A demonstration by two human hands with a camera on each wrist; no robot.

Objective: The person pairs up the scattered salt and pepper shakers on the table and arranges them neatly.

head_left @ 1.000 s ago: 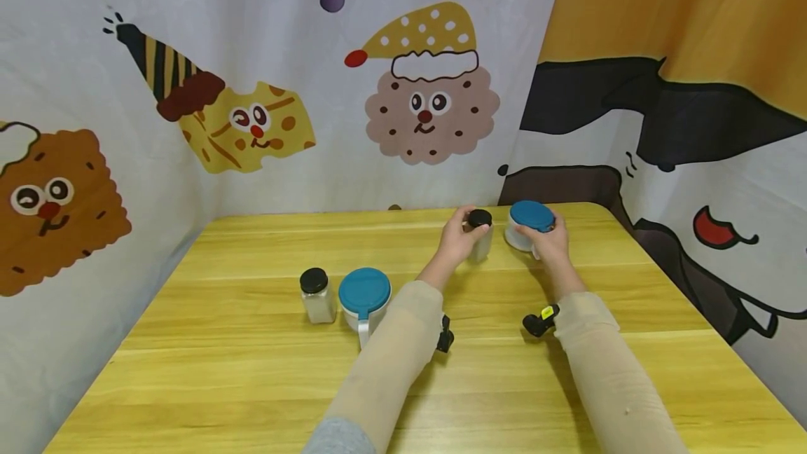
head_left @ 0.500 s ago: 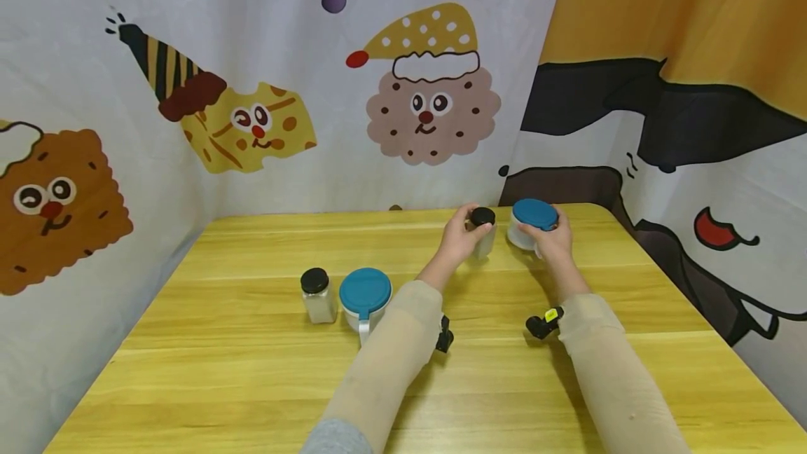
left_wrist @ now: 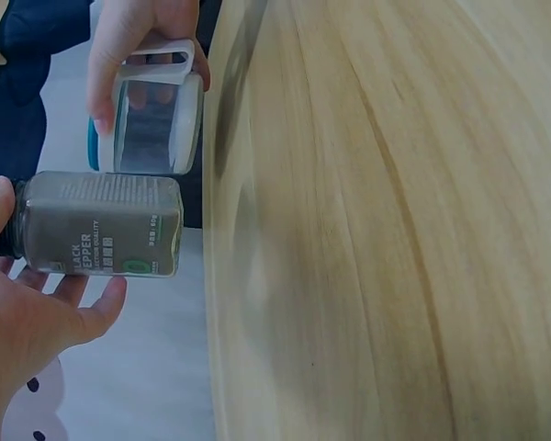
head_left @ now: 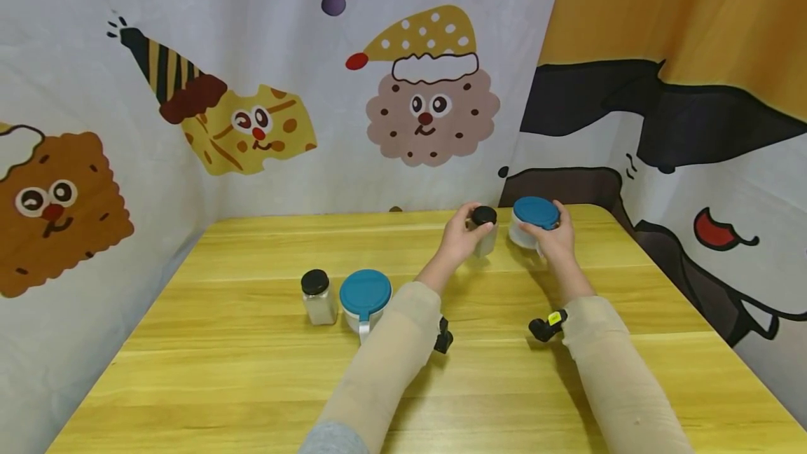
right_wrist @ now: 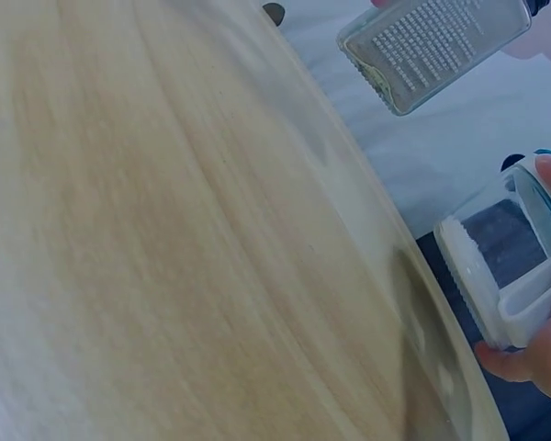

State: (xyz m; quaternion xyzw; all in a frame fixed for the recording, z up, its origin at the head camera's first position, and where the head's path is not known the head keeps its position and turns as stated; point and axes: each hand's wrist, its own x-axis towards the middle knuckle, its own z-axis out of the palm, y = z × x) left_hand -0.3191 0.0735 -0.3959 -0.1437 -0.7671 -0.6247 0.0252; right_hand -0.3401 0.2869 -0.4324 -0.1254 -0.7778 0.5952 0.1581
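Note:
At the back right of the table, my left hand (head_left: 458, 237) grips a square clear jar with a black cap, lettered as black pepper. The pepper jar (left_wrist: 110, 225) is upright and greyish inside, its base a little off the tabletop in the left wrist view. Just right of it, my right hand (head_left: 557, 240) holds a clear seasoning pot (head_left: 536, 213) by its sides and white handle. This pot (right_wrist: 496, 243) has a blue lid and a white layer at the bottom. A narrow gap separates the two containers.
A second black-capped jar (head_left: 321, 305), filled with something pale, stands left of centre. Beside it is another blue-lidded pot (head_left: 364, 291), partly hidden by the left sleeve. A printed curtain (head_left: 265, 191) hangs behind the wooden table (head_left: 239, 384).
Both hands have shifted slightly to the right and up in the head view, carrying the pepper jar and the seasoning pot along. The grips look the same.

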